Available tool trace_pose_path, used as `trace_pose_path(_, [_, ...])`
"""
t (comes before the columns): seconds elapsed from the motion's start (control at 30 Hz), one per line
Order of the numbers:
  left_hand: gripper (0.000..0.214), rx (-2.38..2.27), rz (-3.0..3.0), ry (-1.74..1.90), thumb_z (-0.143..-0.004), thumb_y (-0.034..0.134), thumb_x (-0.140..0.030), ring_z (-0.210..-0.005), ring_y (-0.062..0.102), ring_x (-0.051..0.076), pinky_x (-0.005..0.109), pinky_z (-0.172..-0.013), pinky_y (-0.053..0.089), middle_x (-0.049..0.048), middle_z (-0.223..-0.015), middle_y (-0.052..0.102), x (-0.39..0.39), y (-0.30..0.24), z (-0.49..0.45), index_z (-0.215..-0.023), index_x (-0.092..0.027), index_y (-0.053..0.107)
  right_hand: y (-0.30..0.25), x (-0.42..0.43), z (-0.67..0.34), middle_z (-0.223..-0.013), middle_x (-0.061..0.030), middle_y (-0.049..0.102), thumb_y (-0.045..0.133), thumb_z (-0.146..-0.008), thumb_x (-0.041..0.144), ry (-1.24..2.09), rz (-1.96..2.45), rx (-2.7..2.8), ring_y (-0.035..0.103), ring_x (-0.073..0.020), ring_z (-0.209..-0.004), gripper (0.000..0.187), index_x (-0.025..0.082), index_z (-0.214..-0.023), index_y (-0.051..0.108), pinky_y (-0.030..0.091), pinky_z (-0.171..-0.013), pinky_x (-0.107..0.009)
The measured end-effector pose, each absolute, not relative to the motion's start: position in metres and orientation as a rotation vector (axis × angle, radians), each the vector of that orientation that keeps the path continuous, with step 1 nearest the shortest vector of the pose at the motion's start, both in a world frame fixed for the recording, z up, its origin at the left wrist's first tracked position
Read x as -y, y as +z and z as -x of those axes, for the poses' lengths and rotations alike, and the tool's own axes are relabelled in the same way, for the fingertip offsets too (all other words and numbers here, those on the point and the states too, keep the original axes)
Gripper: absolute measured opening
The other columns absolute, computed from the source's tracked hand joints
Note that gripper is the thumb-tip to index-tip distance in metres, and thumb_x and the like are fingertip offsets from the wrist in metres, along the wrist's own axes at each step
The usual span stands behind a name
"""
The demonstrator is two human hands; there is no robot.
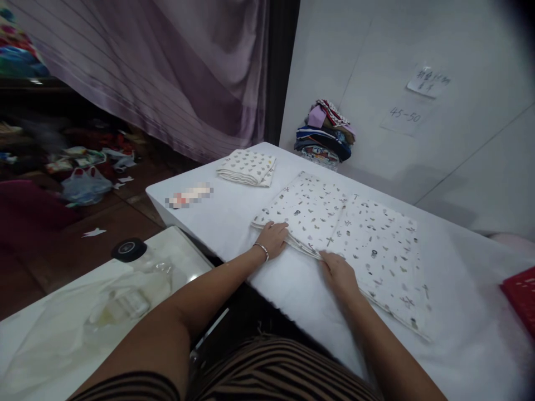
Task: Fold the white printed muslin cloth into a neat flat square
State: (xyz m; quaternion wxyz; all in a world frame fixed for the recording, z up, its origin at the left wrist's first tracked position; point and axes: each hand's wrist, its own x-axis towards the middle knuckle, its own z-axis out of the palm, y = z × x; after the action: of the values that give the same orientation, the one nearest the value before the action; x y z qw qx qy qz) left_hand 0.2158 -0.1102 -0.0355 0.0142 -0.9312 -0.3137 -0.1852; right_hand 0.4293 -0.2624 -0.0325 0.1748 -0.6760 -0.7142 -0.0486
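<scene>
Nearest, the person's striped clothing (271, 370) fills the bottom edge. At lower left, a second white surface (178, 250) carries clear plastic wrapping (121, 306) and a round black object (129, 249).

The left hand (273, 240), a bracelet (264, 252) on its wrist, rests at the near edge of a printed cloth (368, 239), toward the cloth's left end. Its fingers lie close together over the top; whether they pinch the fabric, one cannot tell. The right hand (339, 273) is farther along the same edge, near its middle, fingers pinching that edge.

The printed cloth lies flat on the white table (463, 289), its long axis slanting from far left to near right, roughly parallel to the table's long sides. Layers show along the near edge between the hands, and a line crosses the short way near mid-length. A red object (520, 298) sits at the table's right.

Beyond the cloth's left end, well apart from it, lies a folded cloth (246, 166) with small prints; a blurred-out item (190, 196) is nearer the table's left end. Past the far side stands a pile of clothes (324, 133) against a pale wall (346, 50), near a purple curtain (188, 72).
</scene>
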Motion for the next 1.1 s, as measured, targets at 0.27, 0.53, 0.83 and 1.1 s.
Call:
trace_pose_path(0.27, [0.031,1.216,2.781,-0.534,-0.074,0.047,-0.007,-0.099,0.057,0.022,0.044,-0.095,0.033,0.0068,-0.101,0.066,0.090,-0.033,-0.206,-0.099,-0.021,0.058,-0.033,0.261,-0.433,-0.100,-0.0080,0.066,0.038,-0.092,0.023,-0.143,1.915,2.074,0.060,-0.0216,-0.086,0.031,0.020,-0.113,0.060,0.048,-0.070,-0.032])
trace_pose_path(0.53, [0.024,1.093,2.766,-0.409,-0.077,0.044,-0.004,-0.092,0.059,0.022,0.039,-0.086,0.038,0.0079,-0.092,0.067,0.067,-0.022,-0.167,-0.087,-0.018,0.061,-0.033,0.264,-0.423,-0.090,-0.0080,0.064,0.040,-0.091,0.019,-0.245,1.918,2.178,0.056,-0.0191,-0.081,0.031,0.019,-0.113,0.062,0.043,-0.069,-0.028])
trace_pose_path(0.83, [0.025,1.088,2.861,-0.313,-0.076,0.045,-0.006,-0.095,0.060,0.022,0.036,-0.082,0.042,0.0081,-0.099,0.068,0.065,-0.018,-0.154,-0.090,-0.019,0.062,-0.041,0.262,-0.408,-0.093,-0.0089,0.063,0.041,-0.090,0.013,-0.274,1.904,2.176,0.053,-0.0205,-0.082,0.030,0.017,-0.111,0.063,0.040,-0.072,-0.030])
trace_pose_path(1.1, [0.040,1.380,2.809,-0.427,-0.071,0.043,-0.005,-0.106,0.059,0.021,0.036,-0.089,0.043,0.0064,-0.113,0.066,0.057,-0.024,-0.135,-0.101,-0.022,0.064,-0.039,0.268,-0.399,-0.094,-0.0060,0.061,0.044,-0.092,0.019,-0.236,1.929,2.114,0.049,-0.0198,-0.083,0.024,0.020,-0.108,0.062,0.034,-0.070,-0.029])
